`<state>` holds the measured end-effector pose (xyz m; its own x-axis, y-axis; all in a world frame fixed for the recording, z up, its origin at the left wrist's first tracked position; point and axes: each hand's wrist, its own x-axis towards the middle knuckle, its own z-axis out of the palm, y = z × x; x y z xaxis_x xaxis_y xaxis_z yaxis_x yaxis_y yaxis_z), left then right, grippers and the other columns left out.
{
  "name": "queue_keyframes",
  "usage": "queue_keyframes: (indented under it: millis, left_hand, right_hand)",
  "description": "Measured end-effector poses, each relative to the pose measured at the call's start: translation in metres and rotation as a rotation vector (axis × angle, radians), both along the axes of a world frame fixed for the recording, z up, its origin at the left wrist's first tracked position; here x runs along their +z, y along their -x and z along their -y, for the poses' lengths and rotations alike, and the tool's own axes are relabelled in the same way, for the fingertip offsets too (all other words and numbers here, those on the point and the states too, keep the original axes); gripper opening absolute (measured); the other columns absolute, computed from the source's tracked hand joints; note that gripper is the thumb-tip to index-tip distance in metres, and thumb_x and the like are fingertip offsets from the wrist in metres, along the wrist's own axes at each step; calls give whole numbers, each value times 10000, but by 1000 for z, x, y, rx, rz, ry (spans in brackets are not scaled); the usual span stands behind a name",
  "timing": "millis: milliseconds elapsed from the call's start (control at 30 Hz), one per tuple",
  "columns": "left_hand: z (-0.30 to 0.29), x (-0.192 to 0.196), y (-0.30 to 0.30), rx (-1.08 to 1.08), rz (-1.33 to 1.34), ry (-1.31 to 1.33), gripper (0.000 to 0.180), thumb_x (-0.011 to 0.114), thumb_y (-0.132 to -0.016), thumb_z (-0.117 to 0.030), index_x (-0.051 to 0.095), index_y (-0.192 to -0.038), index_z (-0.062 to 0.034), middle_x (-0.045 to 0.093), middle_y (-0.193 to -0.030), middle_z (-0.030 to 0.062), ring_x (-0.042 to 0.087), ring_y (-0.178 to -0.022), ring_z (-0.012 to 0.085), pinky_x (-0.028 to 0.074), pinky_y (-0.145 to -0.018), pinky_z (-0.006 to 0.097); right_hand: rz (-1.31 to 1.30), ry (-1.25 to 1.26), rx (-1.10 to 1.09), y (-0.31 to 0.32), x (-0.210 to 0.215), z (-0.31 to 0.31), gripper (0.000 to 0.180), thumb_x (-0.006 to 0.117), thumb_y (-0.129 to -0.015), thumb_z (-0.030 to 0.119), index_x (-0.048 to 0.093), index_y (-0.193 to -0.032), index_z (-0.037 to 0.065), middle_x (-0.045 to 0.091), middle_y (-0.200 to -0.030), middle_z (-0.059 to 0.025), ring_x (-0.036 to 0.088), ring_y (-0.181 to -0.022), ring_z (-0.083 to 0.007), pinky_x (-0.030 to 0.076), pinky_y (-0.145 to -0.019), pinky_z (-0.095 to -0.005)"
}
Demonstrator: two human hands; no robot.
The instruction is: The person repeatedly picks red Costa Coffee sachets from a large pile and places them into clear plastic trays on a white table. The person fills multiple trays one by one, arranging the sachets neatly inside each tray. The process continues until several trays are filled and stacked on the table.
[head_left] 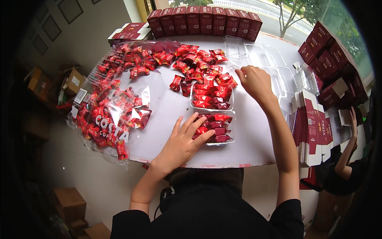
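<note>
The left hand lies open, fingers spread, flat on the near tray of red sweets at the table edge. Just beyond, touching it, a second tray is packed full. The right hand reaches past it, fingers curled at the loose sweets; whether it grips one I cannot tell. Empty clear trays lie right, a torn bag left, red boxes along the far edge.

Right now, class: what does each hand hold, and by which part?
Neither grips anything. Left hand lies flat on the near tray's sweets; right hand reaches among loose ones, any grip hidden.
</note>
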<state>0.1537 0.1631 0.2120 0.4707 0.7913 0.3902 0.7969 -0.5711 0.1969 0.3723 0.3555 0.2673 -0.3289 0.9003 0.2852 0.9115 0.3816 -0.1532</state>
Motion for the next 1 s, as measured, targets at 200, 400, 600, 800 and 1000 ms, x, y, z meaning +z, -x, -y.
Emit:
queue_keyframes:
  millis: [200, 400, 600, 800, 1000]
  left_hand:
    - [-8, 0, -16, 8, -21, 48, 555, 632, -868, -175, 440, -1388, -195, 381, -1443, 159, 319, -1377, 361, 278, -1092, 591]
    - [21, -5, 23, -156, 743, 30, 1247, 734, -636, -666, 50, -1541, -148, 190, -1536, 274, 204, -1420, 456, 187, -1126, 589]
    - [71, 2, 33, -155, 707, 214, 911, 887, -588, -446, 454, -1326, -130, 390, -1401, 268, 429, -1284, 423, 384, -1032, 498]
    - [94, -17, 81, 208, 716, 85, 654, 876, -605, -436, 612, -1086, -80, 465, -1306, 207, 492, -1209, 366, 424, -1000, 479]
    - [83, -22, 88, 223, 737, 60, 688, 847, -637, -489, 585, -1128, -85, 432, -1341, 204, 455, -1248, 370, 397, -1035, 486]
  right_hand:
    - [-472, -246, 207, -16, 29, 38, 235, 634, -832, 19, 487, -1006, 77, 664, -861, -101, 677, -791, -294, 515, -674, -393]
    - [-418, -3, 664, -25, 44, 176, 243, 710, -688, -48, 648, -880, 87, 648, -759, -28, 608, -628, -187, 484, -611, -303]
    - [-237, 96, 1021, 21, -13, 212, 325, 654, -816, 180, 613, -1125, 86, 580, -961, -40, 576, -900, -187, 470, -854, -336]
    - [-188, -36, 642, 51, -9, 148, 538, 707, -822, 364, 551, -1280, 130, 456, -1374, -123, 349, -1348, -338, 241, -1103, -552]
    - [69, -10, 463, 28, -30, 113, 617, 536, -906, 505, 456, -1396, 139, 407, -1455, -115, 316, -1374, -337, 221, -1111, -562]
